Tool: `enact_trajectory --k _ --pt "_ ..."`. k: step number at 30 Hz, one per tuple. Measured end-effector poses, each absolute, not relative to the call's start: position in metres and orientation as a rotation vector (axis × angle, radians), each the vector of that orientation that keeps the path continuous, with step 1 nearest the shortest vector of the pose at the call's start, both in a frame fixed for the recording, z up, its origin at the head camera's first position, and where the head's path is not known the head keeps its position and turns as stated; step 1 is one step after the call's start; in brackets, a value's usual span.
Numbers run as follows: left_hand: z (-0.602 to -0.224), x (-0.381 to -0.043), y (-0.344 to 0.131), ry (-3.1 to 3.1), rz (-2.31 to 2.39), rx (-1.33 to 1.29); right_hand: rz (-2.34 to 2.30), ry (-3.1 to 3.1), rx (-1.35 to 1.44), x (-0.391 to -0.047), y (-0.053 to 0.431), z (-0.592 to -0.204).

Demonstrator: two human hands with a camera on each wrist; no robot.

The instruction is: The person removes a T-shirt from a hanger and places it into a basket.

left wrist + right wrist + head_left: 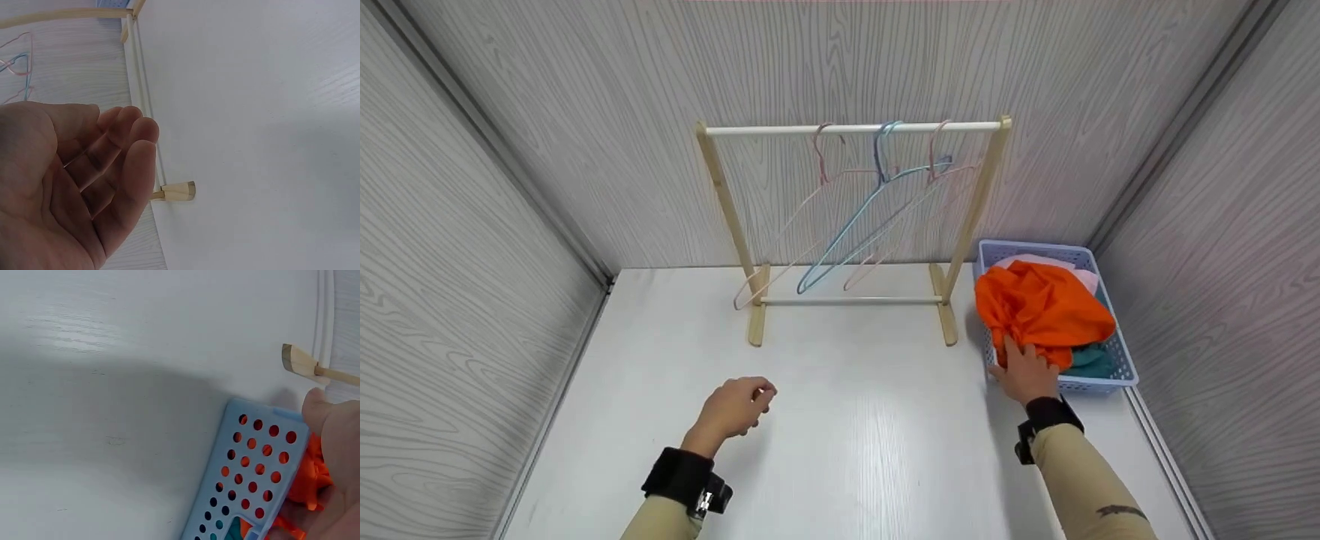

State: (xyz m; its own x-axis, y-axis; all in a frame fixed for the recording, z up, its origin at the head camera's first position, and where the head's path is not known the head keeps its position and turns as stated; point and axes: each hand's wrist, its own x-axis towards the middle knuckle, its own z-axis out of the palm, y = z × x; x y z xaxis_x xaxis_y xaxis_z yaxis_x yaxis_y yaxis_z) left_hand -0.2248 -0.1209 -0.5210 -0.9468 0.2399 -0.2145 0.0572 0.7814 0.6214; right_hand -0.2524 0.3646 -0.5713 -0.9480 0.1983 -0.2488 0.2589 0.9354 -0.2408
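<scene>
My right hand (1026, 375) reaches over the near left part of a light blue basket (1117, 381), its fingers touching a bright orange cloth (1046, 304) heaped on top. In the right wrist view the thumb (316, 410) stands apart, by the basket rim, while the fingertips are partly hidden among orange folds (306, 486). Beneath the orange cloth, a pale pink cloth (1086, 279) and a dark green cloth (1091, 363) show. Holding nothing, my left hand (733, 407) hovers above the white table with its fingers loosely curved, as the left wrist view of the palm (73, 191) confirms.
A small wooden garment rack (981, 195) with a white rail stands at the back. Pink hangers (823, 176) and blue hangers (840, 234) hang from it. Wood-grain panels (840, 67) enclose the white table (870, 420) at the back and sides.
</scene>
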Motion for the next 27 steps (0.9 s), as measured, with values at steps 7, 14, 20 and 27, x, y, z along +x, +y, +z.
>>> enact_trajectory --k 7,14,20,27 --pt "-0.524 -0.238 -0.11 2.833 0.755 0.289 -0.319 3.077 0.414 -0.243 0.349 -0.547" --pt "-0.528 -0.245 -0.085 3.007 0.644 0.317 -0.323 3.179 0.183 -0.235 0.314 -0.541" --pt "-0.546 -0.233 -0.073 3.117 0.471 0.313 -0.217 3.174 0.046 -0.221 0.286 -0.556" --pt "-0.567 -0.225 -0.068 3.159 0.382 0.281 -0.256 3.167 0.002 -0.21 0.272 -0.568"
